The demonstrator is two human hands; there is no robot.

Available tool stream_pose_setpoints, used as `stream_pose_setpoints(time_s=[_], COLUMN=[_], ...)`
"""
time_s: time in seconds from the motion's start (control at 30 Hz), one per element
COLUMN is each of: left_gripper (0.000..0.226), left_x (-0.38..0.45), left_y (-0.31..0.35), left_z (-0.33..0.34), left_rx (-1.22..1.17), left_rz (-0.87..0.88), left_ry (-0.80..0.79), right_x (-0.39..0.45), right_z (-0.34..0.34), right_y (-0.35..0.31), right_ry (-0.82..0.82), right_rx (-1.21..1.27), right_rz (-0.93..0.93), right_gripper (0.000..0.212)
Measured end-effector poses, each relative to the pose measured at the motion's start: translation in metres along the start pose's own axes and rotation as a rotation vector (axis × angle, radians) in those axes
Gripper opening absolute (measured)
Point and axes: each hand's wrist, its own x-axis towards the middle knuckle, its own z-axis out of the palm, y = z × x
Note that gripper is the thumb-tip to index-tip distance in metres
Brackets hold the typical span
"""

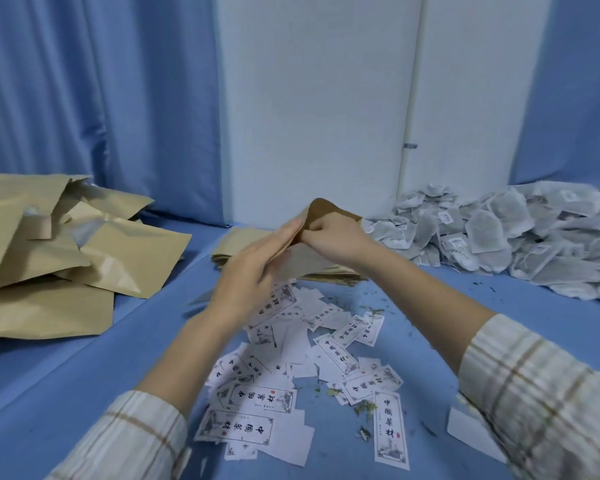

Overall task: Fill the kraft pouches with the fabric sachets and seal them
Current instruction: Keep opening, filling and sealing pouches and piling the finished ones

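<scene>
A kraft pouch (329, 211) is held up above the middle of the table between both hands. My left hand (257, 265) lies against its left face with fingers nearly straight, thumb hidden. My right hand (333, 233) pinches the pouch near its upper edge with curled fingers. Under the hands lies a flat stack of empty kraft pouches (243, 240). A heap of white fabric sachets (506, 237) with small tags fills the back right of the table.
A loose pile of larger kraft pouches (59, 251) sits at the left. Several white printed labels (291, 368) lie scattered on the blue table in front of me, with bits of dried leaf (364, 407) among them. Blue curtains and a white wall stand behind.
</scene>
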Motion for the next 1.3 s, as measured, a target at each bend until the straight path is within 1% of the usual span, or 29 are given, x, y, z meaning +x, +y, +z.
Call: stream_pose_setpoints(time_s=[0.1, 0.2, 0.27, 0.33, 0.37, 0.4, 0.47, 0.5, 0.53, 0.57, 0.63, 0.67, 0.8, 0.87, 0.97, 1.07, 1.13, 1.23, 1.27, 1.3], left_gripper=[0.055, 0.045, 0.040, 0.037, 0.035, 0.031, 0.021, 0.016, 0.013, 0.011, 0.009, 0.009, 0.006, 0.004, 0.009, 0.012, 0.014, 0.015, 0.014, 0.014], left_x=[0.023, 0.047, 0.066, 0.083, 0.092, 0.100, 0.113, 0.118, 0.123, 0.127, 0.133, 0.134, 0.135, 0.135, 0.139, 0.142, 0.140, 0.136, 0.134, 0.133], left_y=[0.006, 0.011, 0.013, 0.014, 0.013, 0.011, 0.008, 0.006, 0.005, 0.004, 0.003, 0.001, -0.007, -0.011, -0.013, -0.016, -0.018, -0.020, -0.020, -0.020], left_z=[-0.018, -0.032, -0.040, -0.045, -0.045, -0.045, -0.043, -0.043, -0.043, -0.042, -0.041, -0.040, -0.041, -0.044, -0.046, -0.041, -0.035, -0.025, -0.021, -0.018], left_rx=[-0.049, -0.121, -0.170, -0.207, -0.239, -0.280, -0.386, -0.441, -0.490, -0.529, -0.570, -0.575, -0.607, -0.646, -0.657, -0.574, -0.556, -0.564, -0.573, -0.577], left_rz=[-0.102, -0.134, -0.144, -0.161, -0.182, -0.205, -0.246, -0.263, -0.278, -0.296, -0.342, -0.365, -0.438, -0.465, -0.498, -0.558, -0.597, -0.648, -0.663, -0.675], left_ry=[0.040, 0.113, 0.154, 0.185, 0.204, 0.228, 0.287, 0.315, 0.338, 0.350, 0.343, 0.333, 0.317, 0.300, 0.280, 0.364, 0.421, 0.435, 0.442, 0.444], right_x=[-0.003, 0.002, 0.006, 0.014, 0.019, 0.023, 0.031, 0.034, 0.038, 0.041, 0.046, 0.049, 0.058, 0.062, 0.071, 0.075, 0.074, 0.074, 0.073, 0.072], right_z=[-0.026, -0.051, -0.067, -0.082, -0.089, -0.094, -0.103, -0.107, -0.109, -0.112, -0.116, -0.117, -0.125, -0.130, -0.133, -0.133, -0.132, -0.128, -0.127, -0.127], right_y=[-0.012, -0.012, -0.010, -0.008, -0.007, -0.006, -0.003, -0.001, 0.001, 0.004, 0.007, 0.010, 0.020, 0.024, 0.029, 0.036, 0.041, 0.048, 0.049, 0.051], right_ry=[0.023, 0.099, 0.115, 0.128, 0.157, 0.213, 0.394, 0.479, 0.522, 0.508, 0.391, 0.340, 0.284, 0.244, 0.243, 0.298, 0.308, 0.302, 0.309, 0.310], right_rx=[-0.086, -0.144, -0.252, -0.376, -0.385, -0.348, -0.243, -0.202, -0.153, -0.082, 0.053, 0.083, 0.126, 0.190, 0.173, 0.181, 0.199, 0.169, 0.149, 0.132], right_rz=[-0.176, -0.343, -0.419, -0.461, -0.478, -0.499, -0.554, -0.557, -0.529, -0.479, -0.378, -0.346, -0.327, -0.320, -0.286, -0.283, -0.289, -0.265, -0.257, -0.256], right_gripper=[0.051, 0.055, 0.051, 0.037, 0.031, 0.032, 0.034, 0.034, 0.033, 0.032, 0.032, 0.033, 0.043, 0.040, 0.023, 0.014, 0.014, 0.014, 0.016, 0.023])
